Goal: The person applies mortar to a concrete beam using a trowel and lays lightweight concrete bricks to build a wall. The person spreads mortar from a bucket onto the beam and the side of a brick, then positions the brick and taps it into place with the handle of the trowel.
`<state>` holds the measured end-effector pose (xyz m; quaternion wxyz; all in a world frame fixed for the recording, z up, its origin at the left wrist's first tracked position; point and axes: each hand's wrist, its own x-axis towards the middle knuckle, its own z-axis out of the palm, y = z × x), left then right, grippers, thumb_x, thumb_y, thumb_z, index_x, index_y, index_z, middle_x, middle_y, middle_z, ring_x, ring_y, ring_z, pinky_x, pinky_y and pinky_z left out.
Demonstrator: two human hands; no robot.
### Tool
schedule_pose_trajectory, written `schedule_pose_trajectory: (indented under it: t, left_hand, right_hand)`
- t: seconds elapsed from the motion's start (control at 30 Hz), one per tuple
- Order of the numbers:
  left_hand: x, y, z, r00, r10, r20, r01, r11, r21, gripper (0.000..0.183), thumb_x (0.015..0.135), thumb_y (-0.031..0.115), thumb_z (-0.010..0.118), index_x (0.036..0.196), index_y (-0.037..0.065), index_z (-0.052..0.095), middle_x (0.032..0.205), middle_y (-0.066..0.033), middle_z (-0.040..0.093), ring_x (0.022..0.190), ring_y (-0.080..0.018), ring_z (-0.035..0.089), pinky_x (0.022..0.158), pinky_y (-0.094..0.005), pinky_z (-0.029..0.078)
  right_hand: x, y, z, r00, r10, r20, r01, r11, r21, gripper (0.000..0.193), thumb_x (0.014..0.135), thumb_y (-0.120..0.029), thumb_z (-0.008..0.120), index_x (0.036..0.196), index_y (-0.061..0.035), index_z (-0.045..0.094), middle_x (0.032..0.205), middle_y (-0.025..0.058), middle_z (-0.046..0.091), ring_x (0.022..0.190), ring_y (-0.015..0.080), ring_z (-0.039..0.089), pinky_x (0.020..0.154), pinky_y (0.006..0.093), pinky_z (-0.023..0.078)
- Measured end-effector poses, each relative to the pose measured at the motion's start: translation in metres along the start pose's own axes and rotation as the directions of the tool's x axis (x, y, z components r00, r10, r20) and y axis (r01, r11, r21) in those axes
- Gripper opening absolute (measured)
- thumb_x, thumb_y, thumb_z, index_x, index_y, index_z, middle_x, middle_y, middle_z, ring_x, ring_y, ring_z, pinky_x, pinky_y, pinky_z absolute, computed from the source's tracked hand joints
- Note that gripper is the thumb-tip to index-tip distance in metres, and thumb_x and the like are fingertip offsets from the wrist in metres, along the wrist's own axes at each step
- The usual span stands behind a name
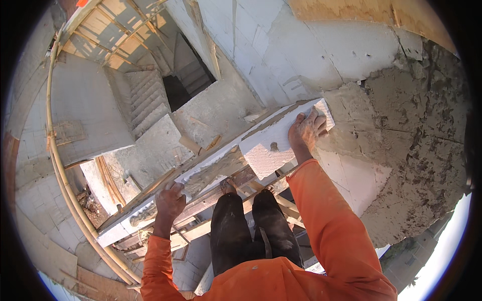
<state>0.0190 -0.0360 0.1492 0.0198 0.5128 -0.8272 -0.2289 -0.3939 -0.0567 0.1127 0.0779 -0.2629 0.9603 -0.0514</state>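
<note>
A white lightweight concrete block [268,150] sits at the right end of a narrow wall of white blocks [120,230], up against a rendered wall. My right hand [306,131] is closed on the block's right end, its fingers curled over the upper edge. Grey mortar [221,168] covers part of the wall's top, left of the block. At the wall's left part my left hand [170,201] is curled shut near the top edge. Whatever lies inside its fingers is hidden. My feet, in black trousers, stand below, on planks [201,233] beside the wall.
Beyond the wall the drop leads to a lower floor with a concrete staircase [148,100] and a dark opening [176,93]. Bamboo poles [60,170] curve along the left. Rough mortar-coated wall [416,135] rises at the right. Gaps show between the planks under me.
</note>
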Motion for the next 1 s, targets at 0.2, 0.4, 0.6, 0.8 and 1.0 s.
schedule_pose_trajectory:
  t: [0.2,0.4,0.6,0.8,1.0]
  left_hand:
    - [-0.138,0.046,0.026,0.799,-0.500,0.335,0.517,0.855,0.044,0.026,0.071,0.015,0.062,0.096,0.009,0.066,0.091,-0.0171,0.067,0.084,-0.0381,0.065,0.076,-0.0468,0.052]
    - [-0.155,0.124,0.056,0.792,-0.378,0.480,0.431,0.902,0.000,0.034,0.070,0.022,0.063,0.099,0.004,0.059,0.099,-0.0198,0.066,0.091,-0.0402,0.063,0.079,-0.0477,0.050]
    - [-0.104,0.162,0.131,0.714,-0.153,0.684,0.294,0.951,-0.094,0.039,0.070,0.031,0.066,0.094,0.001,0.057,0.088,-0.0256,0.066,0.087,-0.0416,0.065,0.076,-0.0489,0.050]
    - [-0.060,0.213,0.233,0.936,-0.062,0.346,0.191,0.915,-0.354,0.031,0.076,0.029,0.065,0.080,0.001,0.052,0.076,-0.0231,0.063,0.078,-0.0435,0.063,0.070,-0.0483,0.049]
    - [0.033,0.233,0.327,0.741,-0.111,0.663,0.427,0.839,-0.336,0.045,0.073,0.024,0.070,0.110,0.003,0.053,0.094,-0.0185,0.066,0.086,-0.0289,0.066,0.075,-0.0406,0.050]
  right_hand:
    - [0.004,0.014,0.005,0.993,-0.086,-0.076,0.100,0.974,0.202,0.048,0.094,-0.030,0.048,0.137,-0.0087,0.041,0.132,0.0165,0.039,0.140,0.0332,0.018,0.108,0.0576,0.013]
    - [-0.029,0.118,-0.026,0.946,-0.293,-0.141,0.307,0.661,0.685,0.037,0.094,-0.026,0.050,0.124,-0.0059,0.053,0.116,0.0204,0.049,0.112,0.0387,0.044,0.097,0.0457,0.036]
    - [-0.143,0.303,0.051,0.967,-0.042,0.250,-0.139,0.738,0.661,0.027,0.092,-0.020,0.049,0.109,-0.0015,0.057,0.105,0.0231,0.056,0.100,0.0410,0.055,0.088,0.0448,0.044]
    - [-0.282,0.467,0.102,0.863,0.027,0.505,-0.220,0.919,0.327,0.023,0.086,-0.017,0.050,0.093,0.0004,0.063,0.098,0.0238,0.062,0.096,0.0410,0.059,0.087,0.0462,0.045]
    - [-0.349,0.553,0.148,0.682,-0.169,0.711,0.094,0.985,0.144,0.023,0.090,-0.024,0.051,0.094,-0.0056,0.064,0.098,0.0226,0.060,0.098,0.0378,0.057,0.088,0.0488,0.044]
